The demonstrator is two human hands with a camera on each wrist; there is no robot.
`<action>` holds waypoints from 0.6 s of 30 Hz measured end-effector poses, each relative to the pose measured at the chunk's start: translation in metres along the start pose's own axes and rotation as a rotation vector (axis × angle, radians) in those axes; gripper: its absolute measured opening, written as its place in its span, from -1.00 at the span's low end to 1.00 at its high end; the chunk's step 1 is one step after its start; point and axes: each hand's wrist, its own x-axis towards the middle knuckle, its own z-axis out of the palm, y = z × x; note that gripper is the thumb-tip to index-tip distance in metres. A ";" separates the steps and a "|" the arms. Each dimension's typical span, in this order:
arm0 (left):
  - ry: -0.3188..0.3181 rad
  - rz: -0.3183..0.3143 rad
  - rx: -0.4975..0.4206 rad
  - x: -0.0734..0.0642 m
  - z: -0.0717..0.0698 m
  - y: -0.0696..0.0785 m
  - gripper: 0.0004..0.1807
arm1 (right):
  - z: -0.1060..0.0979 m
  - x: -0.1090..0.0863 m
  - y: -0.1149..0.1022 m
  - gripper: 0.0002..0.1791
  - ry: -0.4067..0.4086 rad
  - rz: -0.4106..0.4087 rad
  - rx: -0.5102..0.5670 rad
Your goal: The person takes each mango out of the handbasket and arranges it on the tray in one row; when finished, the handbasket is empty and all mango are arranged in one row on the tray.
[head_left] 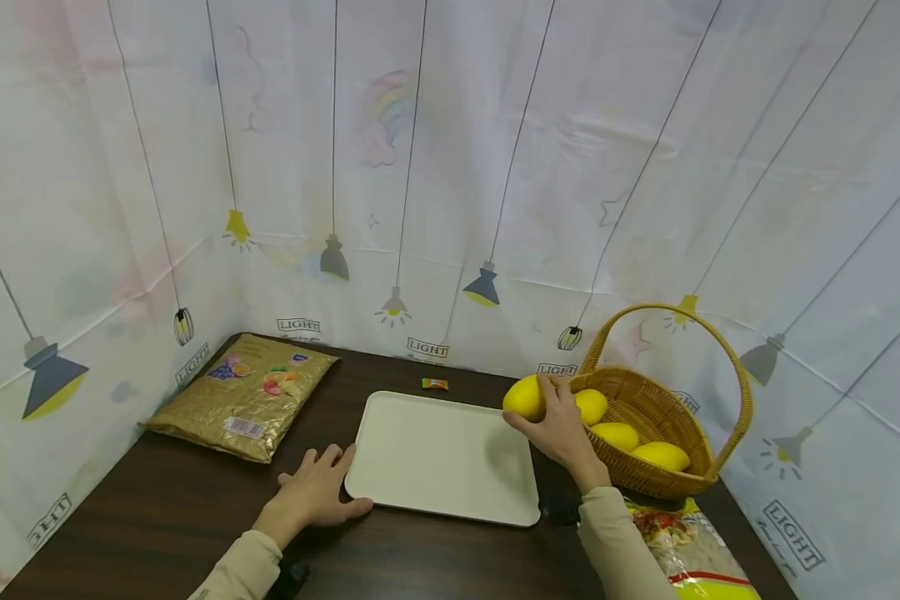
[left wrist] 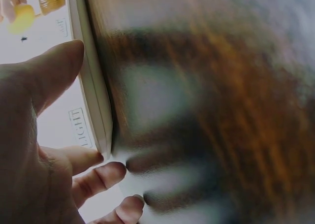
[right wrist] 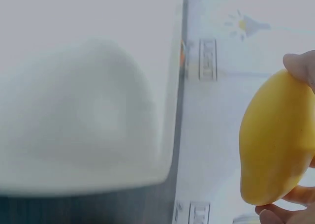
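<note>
My right hand (head_left: 564,432) grips a yellow mango (head_left: 522,398) between thumb and fingers, above the tray's far right corner and left of the basket. In the right wrist view the mango (right wrist: 273,140) hangs upright with fingertips at both ends. A cream-white rectangular tray (head_left: 438,458) lies on the dark table with nothing on it. Around the tray's near left corner spreads my left hand (head_left: 315,492), thumb at the front edge and fingers along the left side. In the left wrist view the left hand's fingers (left wrist: 101,179) extend loosely beside the tray rim (left wrist: 93,86).
A wicker basket (head_left: 645,408) with a tall handle stands at the right, holding three more mangoes (head_left: 662,455). A gold bag (head_left: 258,392) lies at the back left. Behind the tray is a small wrapped candy (head_left: 435,384). Near the right forearm lies a yellow-and-clear food packet (head_left: 693,550).
</note>
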 end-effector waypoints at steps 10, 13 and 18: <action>-0.003 -0.003 0.000 0.000 0.000 -0.001 0.06 | 0.031 0.001 -0.039 0.10 -0.084 0.004 0.036; 0.000 -0.002 -0.001 0.000 0.000 -0.001 0.07 | 0.041 0.002 -0.050 0.09 -0.104 -0.018 0.051; 0.004 -0.005 0.002 0.000 0.000 -0.001 0.08 | 0.059 0.006 -0.070 0.06 -0.173 -0.085 0.032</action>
